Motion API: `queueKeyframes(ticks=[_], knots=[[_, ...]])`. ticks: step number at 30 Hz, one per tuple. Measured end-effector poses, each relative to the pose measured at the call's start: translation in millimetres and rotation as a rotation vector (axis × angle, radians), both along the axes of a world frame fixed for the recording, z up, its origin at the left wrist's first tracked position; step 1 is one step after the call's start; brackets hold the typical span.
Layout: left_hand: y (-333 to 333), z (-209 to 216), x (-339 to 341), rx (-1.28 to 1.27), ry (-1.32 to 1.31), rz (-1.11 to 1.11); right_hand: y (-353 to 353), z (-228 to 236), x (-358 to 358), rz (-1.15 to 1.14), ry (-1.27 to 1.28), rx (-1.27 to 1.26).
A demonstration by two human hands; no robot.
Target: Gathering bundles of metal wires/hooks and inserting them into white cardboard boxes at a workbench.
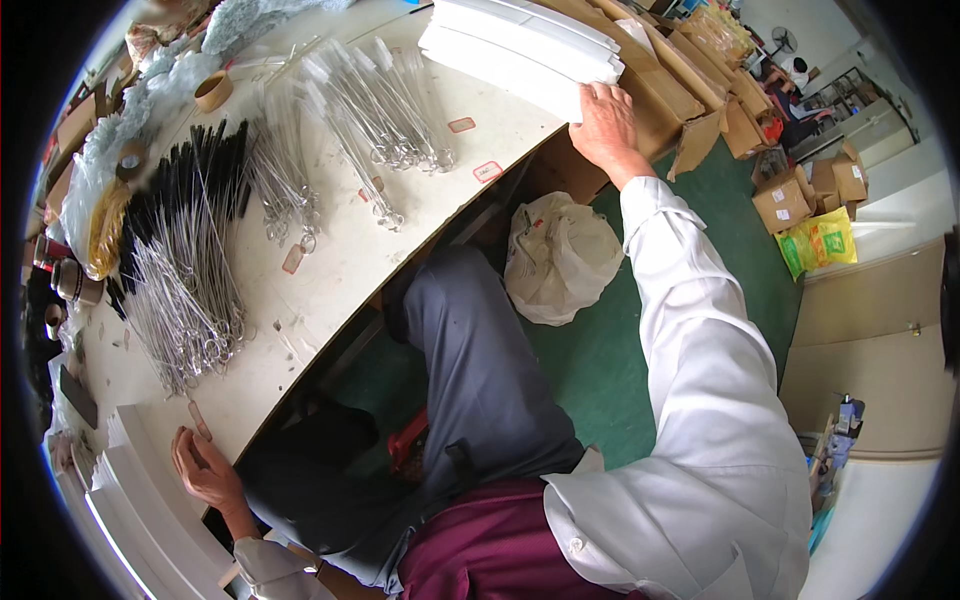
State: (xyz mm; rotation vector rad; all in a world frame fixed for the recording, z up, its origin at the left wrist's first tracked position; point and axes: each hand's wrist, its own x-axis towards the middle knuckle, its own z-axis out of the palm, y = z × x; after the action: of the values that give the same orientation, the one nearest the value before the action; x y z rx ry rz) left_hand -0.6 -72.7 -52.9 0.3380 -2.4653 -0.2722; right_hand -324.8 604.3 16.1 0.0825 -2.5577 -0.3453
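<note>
Our worktop [310,300] carries a white stack [520,45] at its far end and black-tipped wire brushes [190,285] at left; our right hand [603,125] touches the stack's corner, fingers gripping or not we cannot tell; our left hand [208,475] curls loosely open beside a small tag [200,420]

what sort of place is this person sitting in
Probably a small workshop or packing room: bundles of looped wires lie on a white worktable, and cardboard boxes sit on the green floor.
</note>
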Motion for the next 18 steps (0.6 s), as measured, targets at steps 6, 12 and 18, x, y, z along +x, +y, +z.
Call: queueKeyframes(ticks=[6, 12, 18], knots=[[-0.4, 2.0, 2.3, 0.009, 0.023, 0.025, -12.4, 4.2, 9.4, 0.076, 0.032, -0.059], [10.7, 4.5, -5.4, 0.010, 0.053, -0.012, -24.1, 12.7, 25.6, 0.234, 0.051, -0.442], [15.1, 12.1, 0.6, 0.290, 0.118, 0.021, -108.7, 40.4, 75.4, 0.491, -0.077, -0.773]])
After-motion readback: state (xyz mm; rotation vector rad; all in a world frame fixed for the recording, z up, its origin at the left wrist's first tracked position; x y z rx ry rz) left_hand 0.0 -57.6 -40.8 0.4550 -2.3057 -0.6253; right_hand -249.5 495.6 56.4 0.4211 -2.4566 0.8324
